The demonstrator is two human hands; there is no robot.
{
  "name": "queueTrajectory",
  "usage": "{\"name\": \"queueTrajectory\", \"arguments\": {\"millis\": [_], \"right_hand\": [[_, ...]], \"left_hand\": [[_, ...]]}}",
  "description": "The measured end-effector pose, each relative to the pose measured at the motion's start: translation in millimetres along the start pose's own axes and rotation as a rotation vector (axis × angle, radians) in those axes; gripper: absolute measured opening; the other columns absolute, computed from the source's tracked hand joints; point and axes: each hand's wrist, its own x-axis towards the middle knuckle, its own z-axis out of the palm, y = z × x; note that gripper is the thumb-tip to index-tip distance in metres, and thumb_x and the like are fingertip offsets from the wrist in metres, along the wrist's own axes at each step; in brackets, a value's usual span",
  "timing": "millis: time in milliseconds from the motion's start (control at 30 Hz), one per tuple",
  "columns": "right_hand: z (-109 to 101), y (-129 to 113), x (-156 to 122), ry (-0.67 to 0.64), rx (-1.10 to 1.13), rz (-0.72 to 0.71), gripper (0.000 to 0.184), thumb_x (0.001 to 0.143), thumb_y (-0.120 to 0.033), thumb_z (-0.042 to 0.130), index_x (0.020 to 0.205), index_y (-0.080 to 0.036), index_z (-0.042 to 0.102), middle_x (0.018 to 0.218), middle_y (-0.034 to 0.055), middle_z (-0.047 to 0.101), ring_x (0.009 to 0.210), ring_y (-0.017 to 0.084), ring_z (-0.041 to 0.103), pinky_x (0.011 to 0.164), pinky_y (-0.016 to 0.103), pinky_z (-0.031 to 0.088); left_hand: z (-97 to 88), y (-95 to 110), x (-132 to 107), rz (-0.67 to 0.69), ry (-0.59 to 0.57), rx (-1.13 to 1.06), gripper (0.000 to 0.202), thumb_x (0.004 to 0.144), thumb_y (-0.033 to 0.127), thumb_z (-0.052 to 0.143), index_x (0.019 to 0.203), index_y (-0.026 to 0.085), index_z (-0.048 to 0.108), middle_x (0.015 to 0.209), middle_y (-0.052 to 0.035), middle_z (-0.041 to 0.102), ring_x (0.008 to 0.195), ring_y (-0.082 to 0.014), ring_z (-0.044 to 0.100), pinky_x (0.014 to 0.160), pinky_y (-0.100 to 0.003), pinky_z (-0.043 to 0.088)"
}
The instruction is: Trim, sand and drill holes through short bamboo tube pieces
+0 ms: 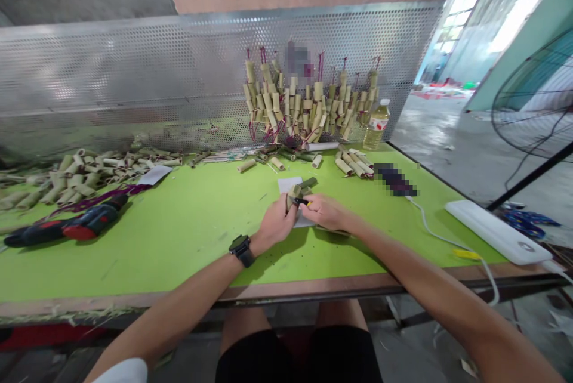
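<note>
A workshop: green workbench (pixel 188 240), cordless drill (pixel 67 229), bamboo tubes (pixel 308 105).

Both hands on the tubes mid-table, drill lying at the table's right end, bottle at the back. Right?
No. The head view shows the drill lying at the left end of the table, not the right. The rest holds: left hand and right hand on the tubes mid-table, bottle at the back.
</note>
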Motion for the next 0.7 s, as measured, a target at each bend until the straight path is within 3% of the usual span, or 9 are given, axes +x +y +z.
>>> {"name": "queueTrajectory", "arguments": {"millis": [367, 700], "right_hand": [[1.7, 4.0, 4.5, -0.023, -0.242, 0.017, 0.061, 0.114, -0.031, 0.045, 0.06, -0.014, 0.068, 0.075, 0.0042, 0.062, 0.061, 0.011, 0.034, 0.062, 0.034, 0.02], [1.0, 7.4, 8.7, -0.025, -0.289, 0.037, 0.061, 0.114, -0.036, 0.043, 0.063, -0.015, 0.068, 0.08, 0.0072, 0.066, 0.065, 0.013, 0.042, 0.061, 0.033, 0.022]], "left_hand": [[-0.3, 5.2, 3.7, -0.055, 0.006, 0.161, 0.02, 0.107, 0.03, 0.044, 0.094, 0.021, 0.057, 0.09, -0.0089, 0.073, 0.072, -0.0223, 0.062, 0.066, -0.033, 0.042], [-0.3, 3.9, 5.6, -0.06, 0.01, 0.206, 0.024, 0.11, 0.031, 0.043, 0.098, 0.02, 0.061, 0.097, -0.01, 0.076, 0.077, -0.0227, 0.066, 0.069, -0.033, 0.044]]}}
